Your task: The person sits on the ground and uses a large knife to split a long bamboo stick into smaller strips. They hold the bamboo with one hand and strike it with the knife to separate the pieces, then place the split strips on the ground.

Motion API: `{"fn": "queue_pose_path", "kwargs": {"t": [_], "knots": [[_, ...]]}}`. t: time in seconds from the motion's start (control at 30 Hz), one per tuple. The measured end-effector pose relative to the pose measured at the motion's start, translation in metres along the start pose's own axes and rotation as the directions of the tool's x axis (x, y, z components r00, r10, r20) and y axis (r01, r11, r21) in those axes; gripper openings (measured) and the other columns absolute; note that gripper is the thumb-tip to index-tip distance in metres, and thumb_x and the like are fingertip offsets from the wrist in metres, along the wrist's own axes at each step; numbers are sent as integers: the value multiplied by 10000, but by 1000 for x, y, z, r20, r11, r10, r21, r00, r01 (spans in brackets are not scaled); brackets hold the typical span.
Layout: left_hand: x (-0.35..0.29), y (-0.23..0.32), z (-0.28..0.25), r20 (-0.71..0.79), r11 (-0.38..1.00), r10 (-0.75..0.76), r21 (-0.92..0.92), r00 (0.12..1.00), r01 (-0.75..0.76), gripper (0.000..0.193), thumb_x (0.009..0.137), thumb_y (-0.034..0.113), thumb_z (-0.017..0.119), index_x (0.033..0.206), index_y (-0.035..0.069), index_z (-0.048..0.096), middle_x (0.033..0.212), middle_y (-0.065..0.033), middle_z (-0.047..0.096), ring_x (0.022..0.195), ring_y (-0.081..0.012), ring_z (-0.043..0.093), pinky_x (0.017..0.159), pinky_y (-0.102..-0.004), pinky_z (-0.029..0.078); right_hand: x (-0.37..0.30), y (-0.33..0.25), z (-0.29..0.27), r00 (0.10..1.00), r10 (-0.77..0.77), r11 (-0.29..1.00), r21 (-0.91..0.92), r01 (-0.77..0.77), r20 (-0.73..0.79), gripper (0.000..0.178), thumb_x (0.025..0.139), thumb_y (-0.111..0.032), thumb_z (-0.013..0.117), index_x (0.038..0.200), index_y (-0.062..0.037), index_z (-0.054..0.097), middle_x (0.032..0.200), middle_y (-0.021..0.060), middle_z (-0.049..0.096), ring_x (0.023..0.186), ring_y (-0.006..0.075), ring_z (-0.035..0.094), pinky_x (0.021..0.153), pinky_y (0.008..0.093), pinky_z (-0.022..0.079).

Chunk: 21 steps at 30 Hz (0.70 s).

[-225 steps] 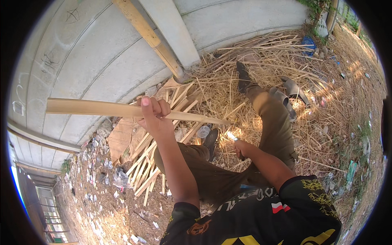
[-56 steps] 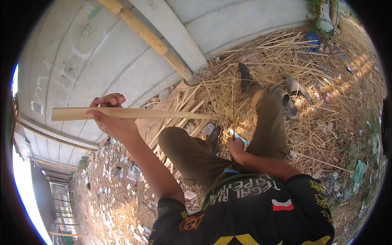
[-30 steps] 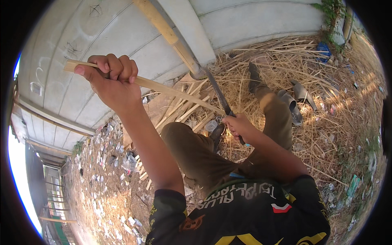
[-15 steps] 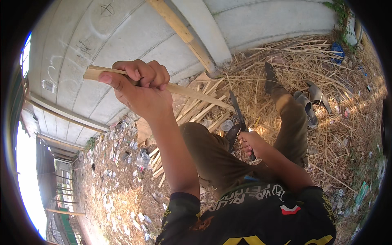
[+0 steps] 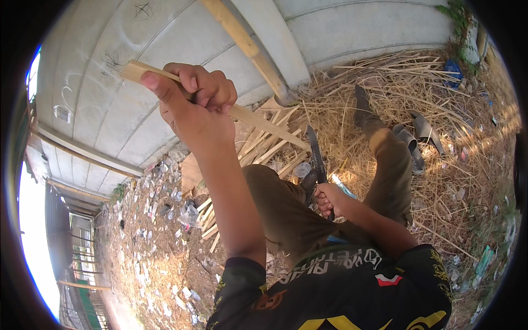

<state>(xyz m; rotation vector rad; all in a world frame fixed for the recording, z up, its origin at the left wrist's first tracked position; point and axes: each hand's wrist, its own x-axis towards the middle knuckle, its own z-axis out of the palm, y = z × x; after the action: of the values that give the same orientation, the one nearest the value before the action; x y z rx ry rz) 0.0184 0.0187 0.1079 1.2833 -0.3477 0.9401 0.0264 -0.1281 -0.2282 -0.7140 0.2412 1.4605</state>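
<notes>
Raised at the upper left, my left hand (image 5: 201,113) is closed around a pale bamboo strip (image 5: 269,126). One end sticks out past my thumb; the rest slants down to the right. Low between my legs, my right hand (image 5: 331,199) grips the handle of a long dark-bladed knife (image 5: 315,154), its blade pointing up and away. The strip's far end lies beside the blade in the picture; whether they touch I cannot tell. Behind the strip is a pile of split bamboo pieces (image 5: 279,159).
A grey panel wall (image 5: 165,44) with a leaning bamboo pole (image 5: 242,39) stands ahead. Thin bamboo shavings (image 5: 330,121) cover the ground in front of my legs. Sandals (image 5: 408,144) lie to the right, near a blue plastic item (image 5: 452,73). Litter (image 5: 148,220) is scattered at left.
My left hand and the bamboo strip have moved slightly up and right. My right hand has shifted a little left, with the knife standing more upright.
</notes>
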Motion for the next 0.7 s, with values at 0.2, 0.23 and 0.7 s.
{"fn": "queue_pose_path", "kwargs": {"t": [0.2, 0.23, 0.7], "knots": [[5, -2, -11, -154, 989, 117, 111, 981, -101, 555, 985, 628, 384, 745, 127, 373, 547, 30, 220, 445, -102, 203, 396, -257, 228, -64, -83, 17, 800, -556, 781, -472, 409, -226, 306, 833, -184, 593, 588, -131, 418, 455, -25, 375, 332, 103, 351, 346, 327, 318], [8, -3, -14, -179, 981, 151, 149, 972, -125, 581, 966, 655, 398, 745, 118, 380, 541, 25, 230, 433, -102, 219, 391, -256, 238, -79, -93, 23, 693, -688, 689, -495, 529, -215, 314, 844, -197, 605, 593, -128, 430, 456, -23, 388, 331, 105, 362, 345, 330, 323], [-5, -6, -3, -170, 946, 198, 290, 965, -143, 629, 930, 711, 400, 763, 105, 376, 555, 15, 243, 434, -104, 254, 391, -250, 230, 6, -48, -9, 951, -163, 968, -231, 102, -264, 269, 786, -169, 599, 626, -147, 384, 483, -37, 302, 349, 90, 284, 358, 299, 235]]}}
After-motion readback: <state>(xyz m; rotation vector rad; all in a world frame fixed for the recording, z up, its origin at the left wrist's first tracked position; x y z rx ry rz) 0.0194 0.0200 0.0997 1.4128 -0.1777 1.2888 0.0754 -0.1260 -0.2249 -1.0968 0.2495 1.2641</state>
